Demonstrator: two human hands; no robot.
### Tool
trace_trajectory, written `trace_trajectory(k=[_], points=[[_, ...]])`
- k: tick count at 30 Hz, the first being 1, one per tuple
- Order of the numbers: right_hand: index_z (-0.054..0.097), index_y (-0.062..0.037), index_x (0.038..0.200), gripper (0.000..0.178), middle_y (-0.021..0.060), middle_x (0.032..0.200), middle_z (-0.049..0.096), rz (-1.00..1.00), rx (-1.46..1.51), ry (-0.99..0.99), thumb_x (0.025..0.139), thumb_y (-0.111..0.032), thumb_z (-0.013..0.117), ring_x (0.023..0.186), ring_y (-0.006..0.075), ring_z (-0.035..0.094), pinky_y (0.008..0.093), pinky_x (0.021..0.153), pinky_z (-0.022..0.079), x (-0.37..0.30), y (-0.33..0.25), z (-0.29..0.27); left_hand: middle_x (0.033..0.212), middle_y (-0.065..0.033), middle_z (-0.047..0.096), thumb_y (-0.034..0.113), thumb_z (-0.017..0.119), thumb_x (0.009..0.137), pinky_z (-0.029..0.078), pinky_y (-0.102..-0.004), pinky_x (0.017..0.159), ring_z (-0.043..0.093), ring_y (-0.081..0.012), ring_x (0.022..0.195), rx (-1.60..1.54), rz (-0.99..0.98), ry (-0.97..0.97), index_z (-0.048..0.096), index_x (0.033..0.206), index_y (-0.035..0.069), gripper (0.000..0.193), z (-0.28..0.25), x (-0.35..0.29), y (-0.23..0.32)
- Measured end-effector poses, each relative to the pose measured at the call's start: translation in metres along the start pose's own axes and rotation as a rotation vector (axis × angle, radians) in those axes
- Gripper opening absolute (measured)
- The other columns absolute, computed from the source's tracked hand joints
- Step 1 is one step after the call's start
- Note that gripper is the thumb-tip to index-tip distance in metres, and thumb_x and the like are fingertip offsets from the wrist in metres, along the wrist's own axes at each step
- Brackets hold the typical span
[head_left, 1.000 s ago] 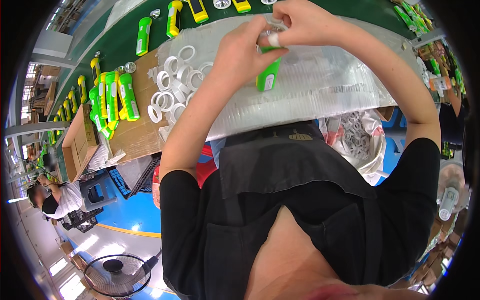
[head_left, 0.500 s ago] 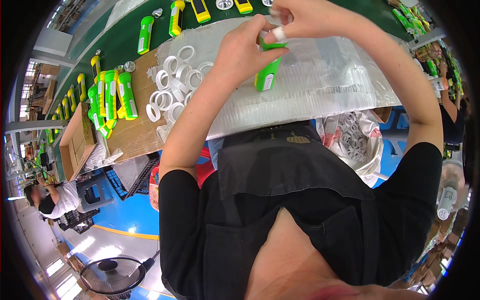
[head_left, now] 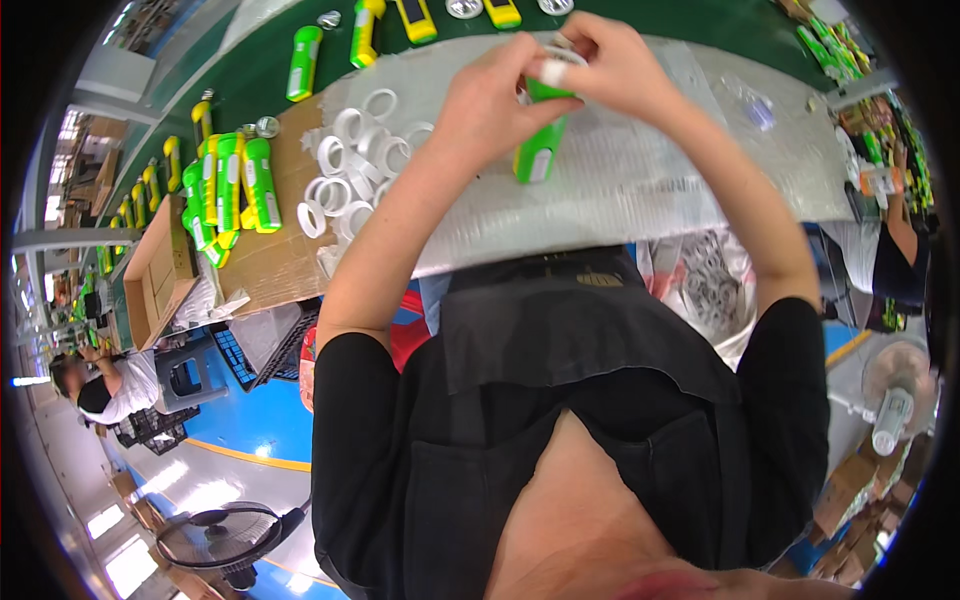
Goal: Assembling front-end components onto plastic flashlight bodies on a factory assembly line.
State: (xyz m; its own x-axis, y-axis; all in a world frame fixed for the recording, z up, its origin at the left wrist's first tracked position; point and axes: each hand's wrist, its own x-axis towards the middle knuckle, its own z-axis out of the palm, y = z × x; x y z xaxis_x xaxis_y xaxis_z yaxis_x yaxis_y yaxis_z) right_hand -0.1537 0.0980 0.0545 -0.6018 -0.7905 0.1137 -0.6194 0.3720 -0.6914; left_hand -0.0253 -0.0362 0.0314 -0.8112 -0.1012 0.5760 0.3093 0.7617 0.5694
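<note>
The room is a busy workshop with a blue floor, a standing fan at the lower left, and a co-worker seated farther off on that side. A green table runs across the top, its near part covered by a plastic-wrapped sheet.

The green flashlight is above the sheet, between the person's hands, its lower end slanting toward the body. The left hand has its fingers and thumb clamped around the upper barrel. The right hand, with a white wrap on the thumb, has thumb and fingers closed about the pale rim at the head; how hard they press cannot be told.

The flashlight looks like hard plastic: probably light, stiff and rather smooth, so it could turn in a loose grip. The barrel seems the safest place to hold; the head would take only a light pinch around its edge, as any clear or shiny part there might scratch.

White rings lie heaped by the left forearm, with a pile of green and yellow flashlights beyond them and an open cardboard box beside that.
</note>
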Motion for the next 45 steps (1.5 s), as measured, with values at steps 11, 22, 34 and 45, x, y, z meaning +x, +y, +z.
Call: trace_trajectory(k=[11,22,34,45], points=[[0.059,-0.0051,0.094,0.032,0.0056,0.081,0.064,0.037,1.336,-0.536,0.072,-0.019,0.078,0.069,0.0140,0.062,0.0299,0.060,0.049,-0.079,0.004,0.111,0.095,-0.0077,0.065,0.016,0.080,0.075,0.052,-0.0297,0.075,0.064,-0.0147,0.087,-1.073,-0.386,0.012,0.059,0.099,0.007,0.033,-0.034,-0.016,0.017],[0.055,-0.0016,0.121,0.039,0.0075,0.100,0.065,-0.118,0.518,-0.001,0.088,-0.019,0.067,0.095,0.0176,0.063,0.0304,0.085,0.050,0.114,0.044,0.066,0.082,-0.0114,0.066,0.013,0.061,0.090,0.049,-0.0288,0.059,0.063,-0.0195,0.064,0.243,-0.116,0.535,0.061,0.099,0.005,0.012,-0.132,0.002,-0.085],[0.024,0.0085,0.143,0.106,0.0273,0.125,0.056,0.303,-0.523,-0.228,0.059,-0.022,0.081,0.112,0.0342,0.060,0.0369,0.095,0.050,0.273,0.094,0.052,0.099,-0.0169,0.066,0.023,0.066,0.087,0.052,-0.0423,0.077,0.066,-0.0333,0.087,0.524,-0.291,0.034,0.061,0.100,0.004,0.024,-0.117,0.021,-0.253],[0.046,-0.0025,0.120,0.065,0.0064,0.077,0.058,0.137,0.392,0.068,0.080,-0.045,0.073,0.057,0.0124,0.056,0.0277,0.050,0.047,0.150,0.036,0.015,0.118,-0.0123,0.062,0.031,0.059,0.097,0.050,-0.0291,0.089,0.060,-0.0173,0.107,-0.378,-0.436,0.134,0.052,0.129,-0.002,0.047,-0.059,0.048,-0.141]])
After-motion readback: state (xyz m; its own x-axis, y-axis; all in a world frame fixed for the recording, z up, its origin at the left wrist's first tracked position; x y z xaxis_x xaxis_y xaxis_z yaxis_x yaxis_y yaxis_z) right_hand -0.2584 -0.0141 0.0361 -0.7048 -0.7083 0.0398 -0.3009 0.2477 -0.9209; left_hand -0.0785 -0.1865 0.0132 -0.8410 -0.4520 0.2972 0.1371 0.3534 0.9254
